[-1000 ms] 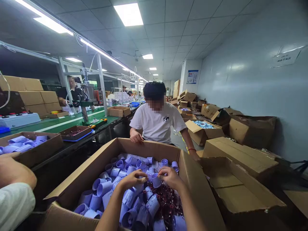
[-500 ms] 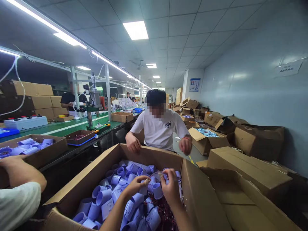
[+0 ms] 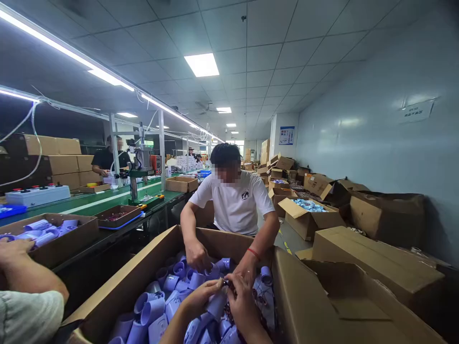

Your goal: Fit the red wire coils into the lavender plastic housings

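My left hand (image 3: 202,297) is closed, thumb and fingers around the rim of a lilac cup-shaped plastic part (image 3: 217,305). At its fingertips is a small dark piece (image 3: 225,283), too small to name. My right hand (image 3: 243,301) meets it there, its fingers pinched on that piece. Both hands are over a large cardboard box (image 3: 299,296) with many more lilac cups (image 3: 152,309) lying jumbled inside. Small dark red parts (image 3: 263,302) lie among them, partly hidden by my right hand.
Across the box, a co-worker in a white shirt (image 3: 234,203) reaches both hands into it. Another person's arm (image 3: 30,277) is at the left, by a tray of lilac parts (image 3: 68,239). Cardboard boxes (image 3: 373,258) stand at the right; a green conveyor (image 3: 107,193) runs along the left.
The co-worker's hands have come down from above the box's far edge into it. My hands have moved lower and closer together, and a dark piece now shows between them.
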A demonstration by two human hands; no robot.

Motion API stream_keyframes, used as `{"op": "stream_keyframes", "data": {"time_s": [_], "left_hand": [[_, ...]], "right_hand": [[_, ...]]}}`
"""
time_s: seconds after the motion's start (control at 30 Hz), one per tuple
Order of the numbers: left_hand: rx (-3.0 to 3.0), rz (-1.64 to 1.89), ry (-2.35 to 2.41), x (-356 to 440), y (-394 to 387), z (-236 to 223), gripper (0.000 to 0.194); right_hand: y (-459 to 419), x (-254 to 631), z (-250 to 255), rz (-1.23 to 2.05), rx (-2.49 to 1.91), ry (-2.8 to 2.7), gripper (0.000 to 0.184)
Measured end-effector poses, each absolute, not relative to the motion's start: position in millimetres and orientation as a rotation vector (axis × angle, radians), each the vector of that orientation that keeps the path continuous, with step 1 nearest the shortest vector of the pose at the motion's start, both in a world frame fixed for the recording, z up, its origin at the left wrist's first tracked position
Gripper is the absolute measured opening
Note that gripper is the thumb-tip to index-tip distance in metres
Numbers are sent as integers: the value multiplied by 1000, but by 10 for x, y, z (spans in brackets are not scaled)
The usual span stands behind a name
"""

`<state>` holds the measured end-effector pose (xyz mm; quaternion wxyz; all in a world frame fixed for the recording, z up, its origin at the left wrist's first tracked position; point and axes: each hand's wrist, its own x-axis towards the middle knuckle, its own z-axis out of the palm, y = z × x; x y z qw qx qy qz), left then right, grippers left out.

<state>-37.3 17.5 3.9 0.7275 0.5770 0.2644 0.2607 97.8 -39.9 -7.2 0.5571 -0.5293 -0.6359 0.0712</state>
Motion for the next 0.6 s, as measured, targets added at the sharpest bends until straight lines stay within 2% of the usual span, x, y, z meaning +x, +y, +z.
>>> {"op": "stream_keyframes", "data": {"time_s": [0.1, 0.2, 0.33, 0.43, 0.5, 0.6], "left_hand": [[1327, 577, 560, -387, 180, 36, 52], [1357, 573, 538, -428, 221, -3, 55], [1366, 567, 579, -451, 376, -167, 86], [1483, 768, 718, -406, 502, -307, 101], [1610, 925, 814, -365, 542, -353, 98], [1771, 1099, 848, -330, 515, -319, 90]], "right_hand": [[-395, 1002, -78, 221, -1250, -1536, 34], [-375, 1015, -65, 282, -1235, -1497, 34], [-320, 1057, -41, 461, -1127, -1258, 19], [-300, 1100, -10, 790, -928, -1011, 26], [-318, 1131, 20, 997, -764, -849, 31], [-379, 1181, 61, 1165, -602, -696, 28]]}}
